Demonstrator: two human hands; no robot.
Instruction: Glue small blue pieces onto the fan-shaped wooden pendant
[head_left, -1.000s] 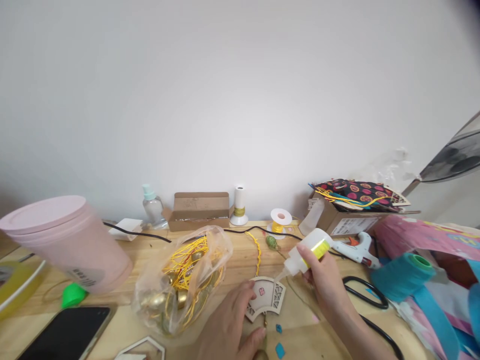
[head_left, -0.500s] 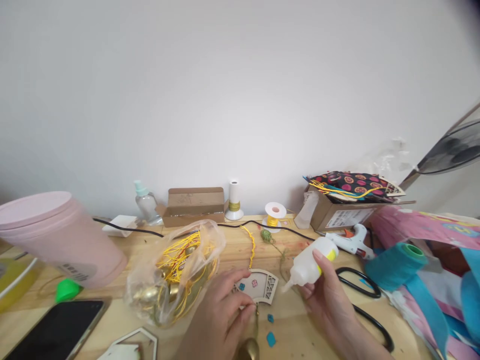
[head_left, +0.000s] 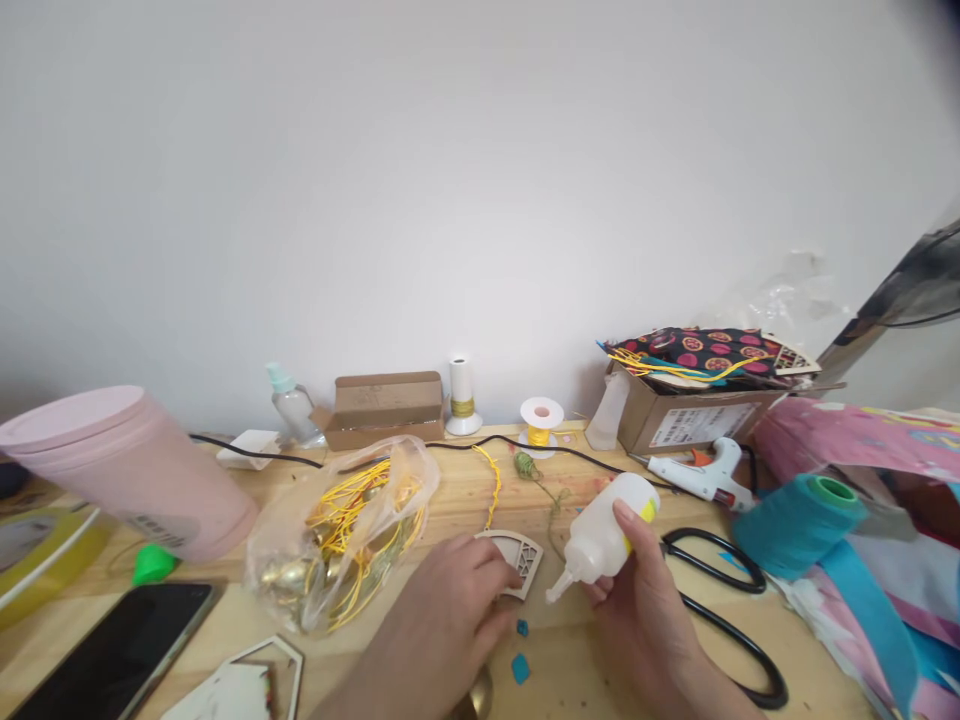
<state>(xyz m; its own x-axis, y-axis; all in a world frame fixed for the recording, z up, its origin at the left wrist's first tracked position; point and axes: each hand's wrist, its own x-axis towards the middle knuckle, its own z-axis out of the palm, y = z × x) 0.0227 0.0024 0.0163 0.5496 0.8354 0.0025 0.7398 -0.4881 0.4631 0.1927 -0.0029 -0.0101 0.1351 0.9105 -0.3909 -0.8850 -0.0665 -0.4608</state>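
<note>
My left hand (head_left: 457, 610) lies bent over a fan-shaped wooden pendant (head_left: 531, 562) with a lattice end, its fingers closed on the lower left part. The fingertips and most of the pendant's face are hidden. A braided yellow cord (head_left: 493, 490) runs up from the pendant's top edge. My right hand (head_left: 637, 600) is closed round a white glue bottle (head_left: 611, 525), tilted with its nozzle down and left, just right of the pendant. Below the pendant lie a small blue flower piece (head_left: 522, 627) and a blue diamond-like piece (head_left: 520, 668). A brass bell (head_left: 481, 695) shows partly under my left hand.
Black-handled scissors (head_left: 750, 650) and a teal thread cone (head_left: 802, 525) lie right, near a glue gun (head_left: 697, 475). Left are a plastic bag (head_left: 270, 560) of bells and yellow cords, a phone (head_left: 112, 655) and a pink tumbler (head_left: 142, 470). A black cable (head_left: 555, 452) crosses behind.
My left hand has moved right over the pendant and now covers the small blue and pink flowers seen on it before. The glue bottle stays in my right hand. The view has shifted slightly.
</note>
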